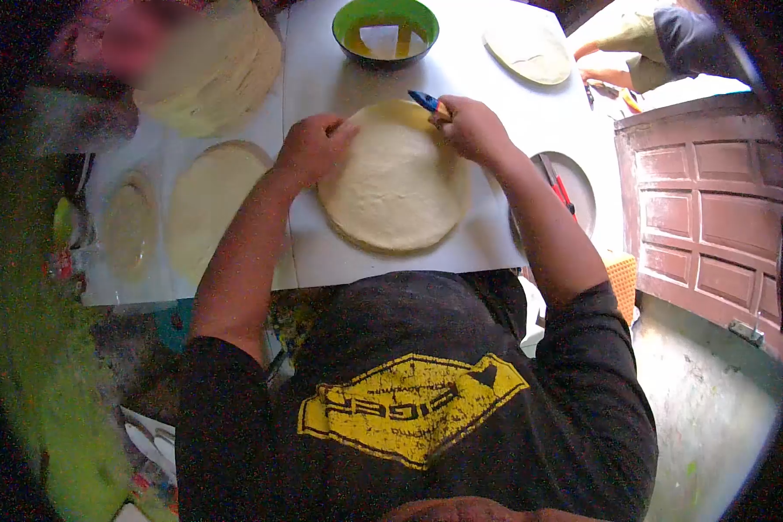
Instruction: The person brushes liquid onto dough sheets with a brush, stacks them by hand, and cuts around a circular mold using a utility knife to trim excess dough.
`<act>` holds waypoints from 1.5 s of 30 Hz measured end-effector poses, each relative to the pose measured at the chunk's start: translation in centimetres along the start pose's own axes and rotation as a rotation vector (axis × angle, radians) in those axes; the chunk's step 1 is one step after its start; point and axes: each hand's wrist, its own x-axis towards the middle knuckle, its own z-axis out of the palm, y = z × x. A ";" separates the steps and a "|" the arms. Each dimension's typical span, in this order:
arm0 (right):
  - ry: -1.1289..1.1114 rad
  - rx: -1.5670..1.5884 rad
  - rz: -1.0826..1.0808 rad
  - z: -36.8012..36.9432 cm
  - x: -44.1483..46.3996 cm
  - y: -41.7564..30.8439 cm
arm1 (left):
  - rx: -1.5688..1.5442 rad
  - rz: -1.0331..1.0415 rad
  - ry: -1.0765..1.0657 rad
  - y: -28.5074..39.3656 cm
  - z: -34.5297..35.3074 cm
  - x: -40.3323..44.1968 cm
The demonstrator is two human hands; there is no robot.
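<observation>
Likely I'm brushing the dough disc (396,183), mid surface (307,56), bowl (385,63) at 12. My right hand (471,129) pinches a blue-ended tool (426,102), 1 o'clock; left hand (317,148) curled at 10, grip unclear. Next stroke probably needs steady rim.

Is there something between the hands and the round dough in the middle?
Nothing visible: the left hand is at the upper left of the round dough; the right hand, holding a blue tool, is at its upper right.
</observation>
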 end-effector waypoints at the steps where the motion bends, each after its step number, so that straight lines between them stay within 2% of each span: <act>1: -0.009 0.001 0.010 0.0 0.1 0.0 | -0.010 0.058 0.033 -0.3 0.0 -0.2; 3: -0.049 0.028 0.032 -0.4 0.5 0.2 | -0.026 0.116 0.060 -0.6 0.0 -0.5; 9: -0.192 0.063 0.069 -0.9 0.4 0.4 | -0.077 -0.010 0.025 -0.6 0.3 -4.4; 12: -0.176 0.210 0.067 -0.9 -0.1 0.5 | -0.142 -0.059 0.053 0.4 0.1 -6.8; 14: -0.129 0.150 0.048 -1.0 -0.4 0.3 | -0.256 -0.115 0.042 -0.2 0.7 -7.8; 15: -0.166 0.143 0.071 -1.4 -0.5 0.0 | -0.257 -0.110 0.038 -0.8 1.5 -8.2; 17: -0.204 0.137 0.089 -1.5 -0.8 -0.2 | -0.403 0.035 0.094 -2.0 3.0 -9.0; 18: -0.182 0.085 0.064 -1.3 -1.0 0.0 | -0.401 0.036 0.100 -1.9 3.0 -9.4; 20: -0.158 0.032 0.031 -1.0 -1.2 0.3 | -0.146 0.043 0.067 -1.3 3.0 -10.3; 21: -0.203 0.000 0.060 -1.1 -1.1 0.6 | -0.144 0.047 0.073 -1.5 3.1 -10.5; 23: -0.254 -0.045 0.089 -1.1 -1.3 1.1 | -0.177 -0.069 -0.039 -1.7 3.8 -10.8; 26: -0.257 -0.038 0.110 -1.3 -2.7 0.8 | -0.153 -0.096 -0.059 -0.6 3.5 -11.7; 29: -0.286 -0.034 0.135 -1.5 -4.0 0.2 | -0.241 -0.028 -0.073 -1.0 4.2 -12.2; 33: -0.302 0.007 0.116 -0.9 -4.8 0.9 | -0.164 0.016 -0.032 -1.6 4.4 -11.9; 35: -0.271 0.020 0.125 -0.9 -5.0 1.1 | -0.314 -0.078 -0.075 -2.5 4.8 -11.6; 45: -0.256 0.128 0.184 -1.1 -5.1 1.8 | -0.359 -0.017 0.027 -1.0 4.5 -12.7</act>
